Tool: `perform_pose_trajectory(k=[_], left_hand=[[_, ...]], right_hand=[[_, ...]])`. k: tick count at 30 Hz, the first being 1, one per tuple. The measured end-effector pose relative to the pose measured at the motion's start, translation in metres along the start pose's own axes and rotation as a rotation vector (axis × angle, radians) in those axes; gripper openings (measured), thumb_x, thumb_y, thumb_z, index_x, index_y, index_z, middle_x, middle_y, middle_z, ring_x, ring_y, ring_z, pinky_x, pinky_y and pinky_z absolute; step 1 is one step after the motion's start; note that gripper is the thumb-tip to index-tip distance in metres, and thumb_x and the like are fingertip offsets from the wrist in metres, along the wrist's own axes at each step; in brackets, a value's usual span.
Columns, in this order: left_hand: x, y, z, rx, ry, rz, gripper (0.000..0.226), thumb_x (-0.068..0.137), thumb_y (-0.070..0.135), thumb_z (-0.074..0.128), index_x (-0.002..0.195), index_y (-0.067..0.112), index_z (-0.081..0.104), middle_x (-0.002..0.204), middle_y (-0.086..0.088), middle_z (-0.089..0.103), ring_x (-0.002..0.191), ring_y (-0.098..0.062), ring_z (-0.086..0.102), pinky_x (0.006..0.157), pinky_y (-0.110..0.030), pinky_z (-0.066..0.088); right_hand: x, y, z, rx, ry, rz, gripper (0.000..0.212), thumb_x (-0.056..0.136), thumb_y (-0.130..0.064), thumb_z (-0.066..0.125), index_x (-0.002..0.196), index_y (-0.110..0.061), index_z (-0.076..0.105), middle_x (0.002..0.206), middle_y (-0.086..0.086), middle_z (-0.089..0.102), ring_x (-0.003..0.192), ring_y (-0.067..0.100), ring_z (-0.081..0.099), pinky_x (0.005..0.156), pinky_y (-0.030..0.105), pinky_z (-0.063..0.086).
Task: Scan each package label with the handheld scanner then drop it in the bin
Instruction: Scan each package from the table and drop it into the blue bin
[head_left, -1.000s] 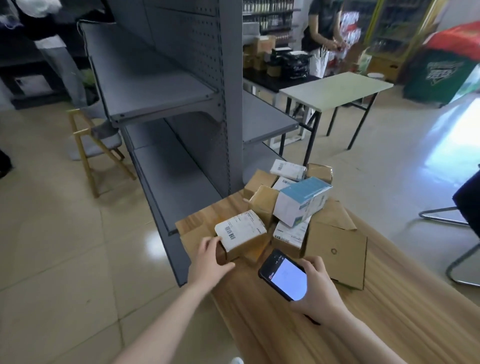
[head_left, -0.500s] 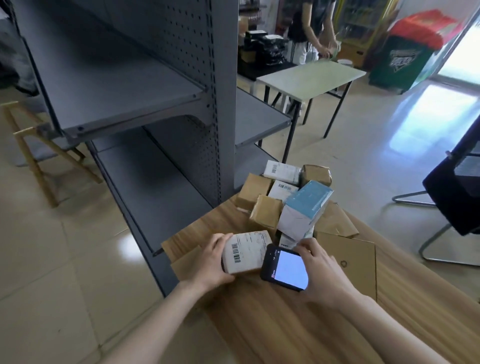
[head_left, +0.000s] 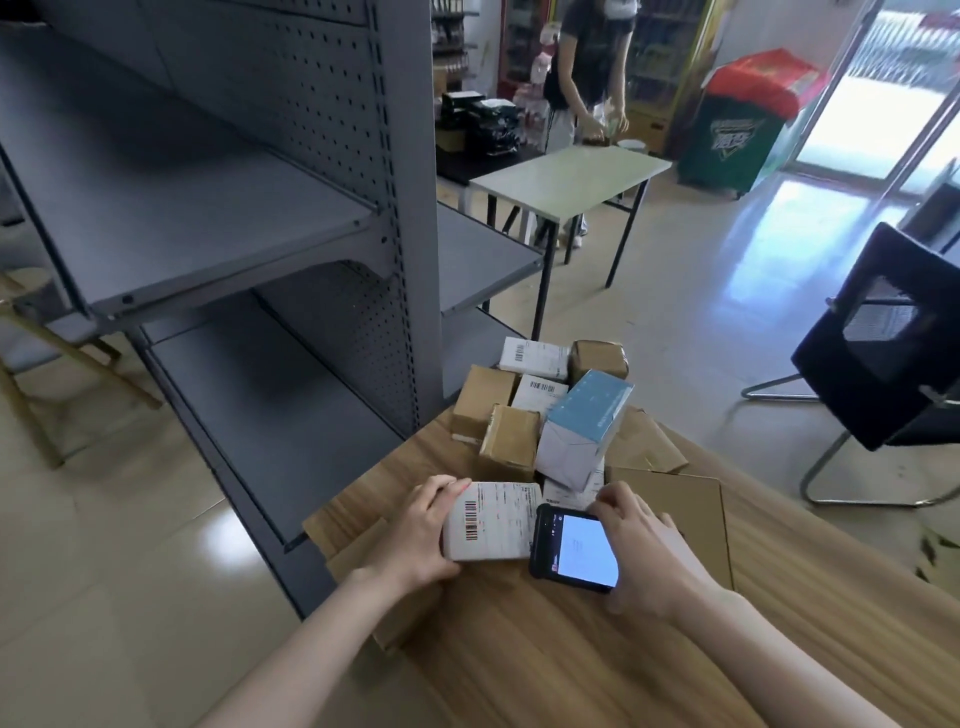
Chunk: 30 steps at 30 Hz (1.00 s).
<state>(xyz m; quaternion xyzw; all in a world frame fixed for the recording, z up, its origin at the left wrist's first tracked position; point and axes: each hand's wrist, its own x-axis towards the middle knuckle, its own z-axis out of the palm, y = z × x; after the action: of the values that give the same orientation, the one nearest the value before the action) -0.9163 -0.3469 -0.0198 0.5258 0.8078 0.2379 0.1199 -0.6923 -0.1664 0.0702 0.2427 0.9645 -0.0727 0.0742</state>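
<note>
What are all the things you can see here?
wooden table: one, light brown, nearest the camera
labelled package: one, white label with barcode, near left of the table
scanner: one, black with lit screen, just right of that package
piled packages: several, brown and white, behind those two
blue box: one, blue and white, tilted on the pile
shelving: one unit, grey, left
small table: one, pale green, behind the pile
chair: one, black, right
other person: one, dark top, far back
bin: none in view
left hand: one, grips the labelled package
right hand: one, holds the scanner
</note>
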Motion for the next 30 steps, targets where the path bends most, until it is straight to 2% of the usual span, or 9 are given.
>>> perform_pose_trajectory(k=[5, 7, 11, 13, 17, 20, 24, 27, 30], left_hand=[[-0.010, 0.007, 0.004, 0.032, 0.000, 0.006, 0.100, 0.064, 0.039, 0.081, 0.147, 0.027, 0.027, 0.144, 0.011, 0.026, 0.128, -0.007, 0.029, 0.092, -0.024, 0.048], [-0.017, 0.015, 0.005, 0.033, 0.009, 0.011, 0.100, 0.063, 0.040, 0.080, 0.147, 0.027, 0.028, 0.144, 0.011, 0.027, 0.126, -0.006, 0.029, 0.094, -0.023, 0.044], [-0.031, 0.048, 0.013, -0.005, 0.004, 0.032, 0.099, 0.062, 0.038, 0.079, 0.147, 0.025, 0.029, 0.142, 0.009, 0.029, 0.125, -0.006, 0.029, 0.111, -0.023, 0.029], [-0.037, 0.071, 0.020, -0.002, -0.006, 0.052, 0.099, 0.064, 0.039, 0.078, 0.148, 0.026, 0.028, 0.142, 0.010, 0.028, 0.127, -0.007, 0.028, 0.112, -0.021, 0.025], [-0.045, 0.127, 0.042, -0.004, -0.012, 0.099, 0.098, 0.064, 0.041, 0.081, 0.145, 0.027, 0.029, 0.135, 0.010, 0.031, 0.123, -0.003, 0.028, 0.105, -0.014, 0.028], [-0.046, 0.180, 0.069, -0.023, -0.065, 0.157, 0.099, 0.063, 0.040, 0.082, 0.145, 0.027, 0.029, 0.132, 0.010, 0.031, 0.121, -0.001, 0.029, 0.101, -0.011, 0.028], [-0.045, 0.266, 0.120, -0.089, -0.177, 0.271, 0.100, 0.058, 0.039, 0.079, 0.146, 0.029, 0.032, 0.126, 0.017, 0.029, 0.121, -0.002, 0.036, 0.101, -0.014, 0.034], [-0.047, 0.343, 0.164, -0.117, -0.274, 0.399, 0.101, 0.057, 0.039, 0.079, 0.146, 0.033, 0.031, 0.127, 0.019, 0.027, 0.120, -0.002, 0.038, 0.100, -0.020, 0.041], [-0.055, 0.425, 0.209, -0.145, -0.391, 0.567, 0.101, 0.057, 0.036, 0.078, 0.146, 0.033, 0.032, 0.129, 0.018, 0.028, 0.121, -0.004, 0.039, 0.100, -0.018, 0.041]], right_hand=[[-0.022, 0.006, 0.002, 0.021, 0.005, 0.037, 0.096, 0.057, -0.032, 0.076, 0.143, -0.022, 0.033, 0.133, -0.006, 0.029, 0.123, 0.015, 0.037, 0.095, 0.032, 0.042], [-0.034, 0.008, 0.002, 0.040, 0.022, 0.044, 0.093, 0.060, -0.031, 0.076, 0.143, -0.022, 0.033, 0.133, -0.006, 0.029, 0.122, 0.015, 0.037, 0.095, 0.032, 0.042], [-0.070, 0.021, 0.003, 0.090, 0.071, 0.056, 0.086, 0.064, -0.035, 0.073, 0.140, -0.025, 0.034, 0.130, -0.007, 0.029, 0.120, 0.015, 0.039, 0.089, 0.030, 0.041], [-0.095, 0.034, 0.004, 0.122, 0.097, 0.084, 0.083, 0.066, -0.037, 0.072, 0.139, -0.026, 0.035, 0.130, -0.008, 0.027, 0.119, 0.014, 0.041, 0.085, 0.028, 0.040], [-0.159, 0.066, 0.009, 0.256, 0.145, 0.185, 0.085, 0.064, -0.045, 0.073, 0.138, -0.026, 0.036, 0.129, -0.010, 0.030, 0.116, 0.012, 0.045, 0.086, 0.026, 0.044], [-0.221, 0.096, 0.017, 0.342, 0.164, 0.311, 0.090, 0.060, -0.043, 0.074, 0.139, -0.023, 0.036, 0.131, -0.010, 0.029, 0.116, 0.013, 0.046, 0.085, 0.027, 0.046], [-0.318, 0.139, 0.034, 0.455, 0.220, 0.542, 0.099, 0.052, -0.037, 0.079, 0.140, -0.017, 0.036, 0.134, -0.010, 0.025, 0.110, 0.017, 0.050, 0.084, 0.029, 0.048], [-0.399, 0.165, 0.045, 0.538, 0.315, 0.718, 0.096, 0.051, -0.033, 0.080, 0.136, -0.016, 0.039, 0.129, -0.013, 0.027, 0.107, 0.016, 0.051, 0.084, 0.030, 0.050], [-0.486, 0.182, 0.059, 0.589, 0.432, 0.921, 0.094, 0.049, -0.032, 0.080, 0.133, -0.015, 0.042, 0.124, -0.013, 0.027, 0.102, 0.015, 0.051, 0.083, 0.028, 0.049]])
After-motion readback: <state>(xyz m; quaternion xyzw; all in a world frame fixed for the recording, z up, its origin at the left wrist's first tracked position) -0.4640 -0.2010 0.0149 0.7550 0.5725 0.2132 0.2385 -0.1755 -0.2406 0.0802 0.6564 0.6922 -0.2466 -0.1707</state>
